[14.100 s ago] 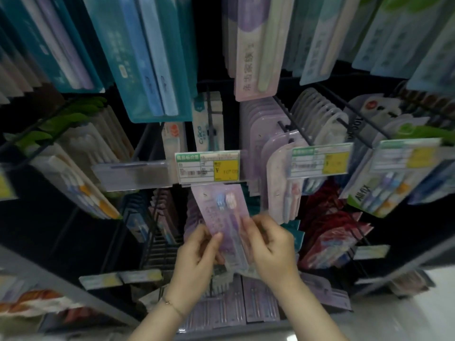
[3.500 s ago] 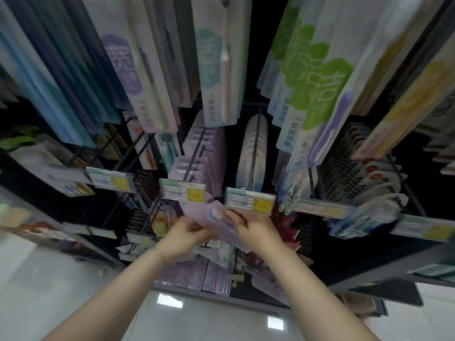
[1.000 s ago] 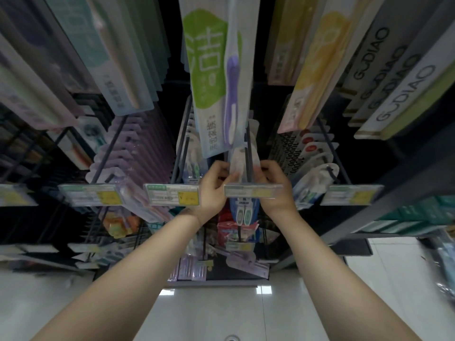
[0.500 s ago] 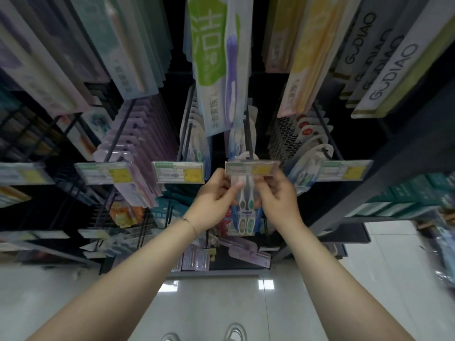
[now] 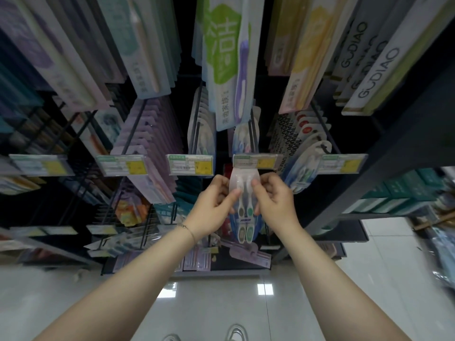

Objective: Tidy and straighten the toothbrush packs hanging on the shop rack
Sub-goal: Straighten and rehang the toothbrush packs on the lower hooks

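Left hand [image 5: 213,205] and right hand [image 5: 274,200] each pinch the pack [image 5: 245,217] at a side edge, with thumbs on its front. The pack holds 2 brushes, heads up, and sits roughly upright just under the price tag [image 5: 257,161], in front of like packs; its top is hidden behind the tag, so seating on the peg cannot be told. Thin bracelet [image 5: 188,230] on left wrist; tiled floor [image 5: 216,303] below.

Clear pack [image 5: 243,193] with grey and green brush handles; white price tags [image 5: 257,161] with yellow patches; lilac packs [image 5: 147,134]; green-and-white pack [image 5: 221,45] overhead.
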